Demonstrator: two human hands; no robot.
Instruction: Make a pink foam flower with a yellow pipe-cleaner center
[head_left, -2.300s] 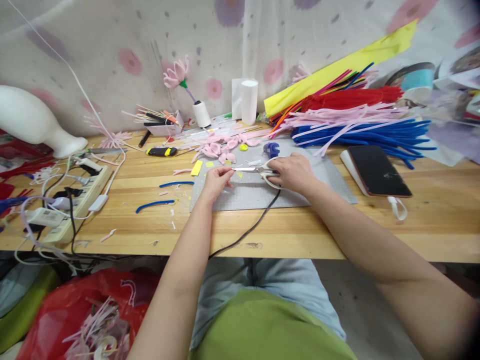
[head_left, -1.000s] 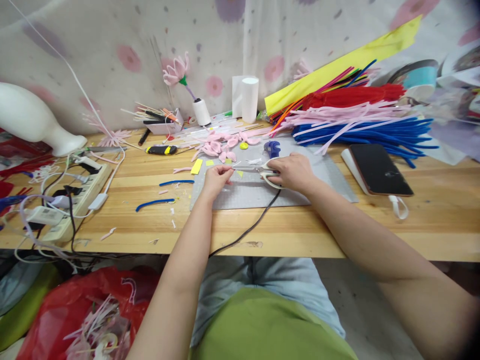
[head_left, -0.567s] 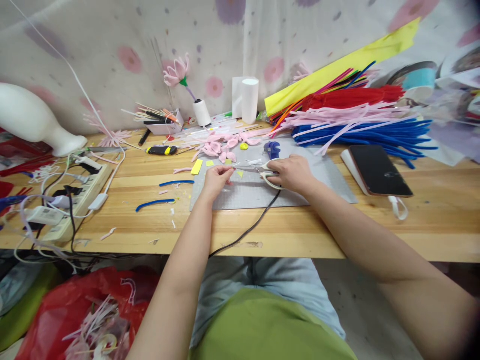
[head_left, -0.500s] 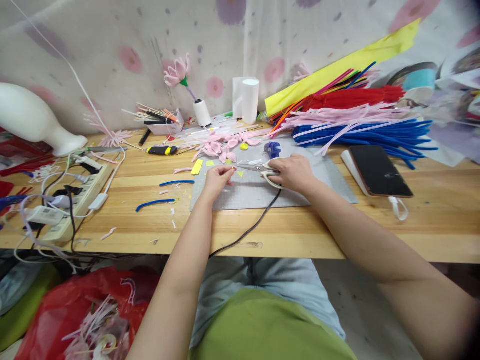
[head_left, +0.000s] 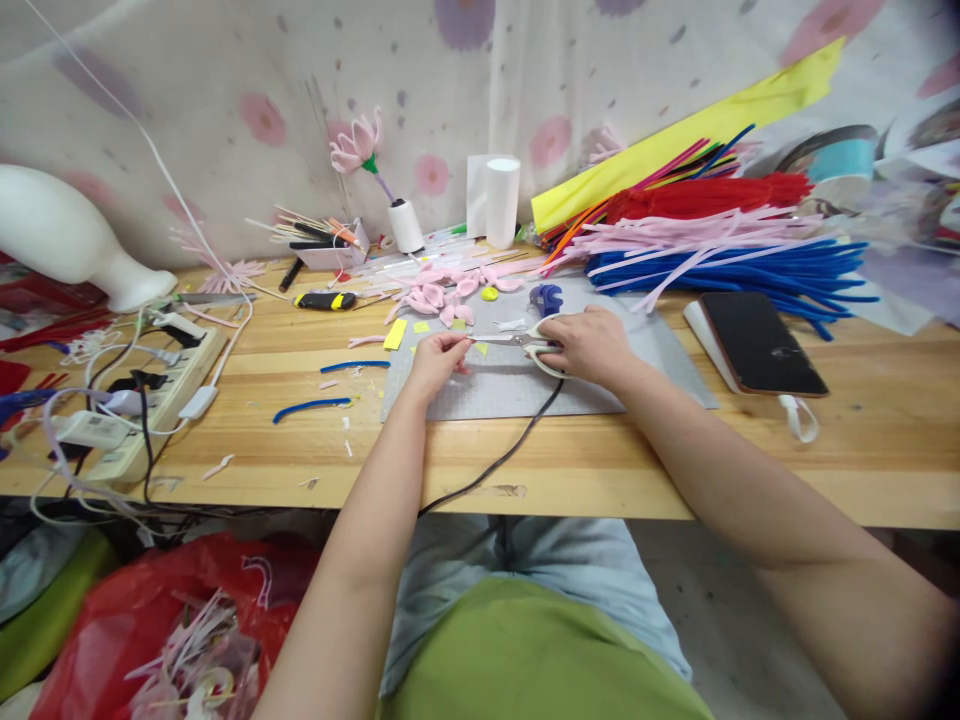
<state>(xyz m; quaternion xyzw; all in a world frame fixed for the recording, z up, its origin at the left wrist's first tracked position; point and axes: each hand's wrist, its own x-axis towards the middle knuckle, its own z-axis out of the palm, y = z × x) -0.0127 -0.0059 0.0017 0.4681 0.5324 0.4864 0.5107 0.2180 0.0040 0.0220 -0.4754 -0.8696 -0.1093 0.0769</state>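
Observation:
My right hand [head_left: 592, 345] is wrapped round the white handles of a pair of scissors [head_left: 517, 341], whose blades point left. The blade tips reach the fingertips of my left hand [head_left: 439, 360], pinched together on something too small to make out. Both hands are over a grey cutting mat [head_left: 510, 390]. Small yellow paper pieces [head_left: 395, 334] lie by my left hand. Behind it are pink fuzzy petals [head_left: 431, 295] and a round yellow piece [head_left: 490, 293]. A dark blue object [head_left: 546, 298] sits on the mat behind the scissors.
Bundles of blue pipe cleaners [head_left: 720, 275] and pink ones [head_left: 690, 232] lie at the back right. A phone [head_left: 761, 342] leans on a white stand. A power strip [head_left: 161, 400] with tangled cords is at left, near a utility knife [head_left: 325, 301]. A black cable [head_left: 495, 465] crosses the table's front edge.
The scissor blades have opened and closed slightly at my left fingertips, where a tiny yellow bit showed half a second ago. Both hands have stayed nearly in place.

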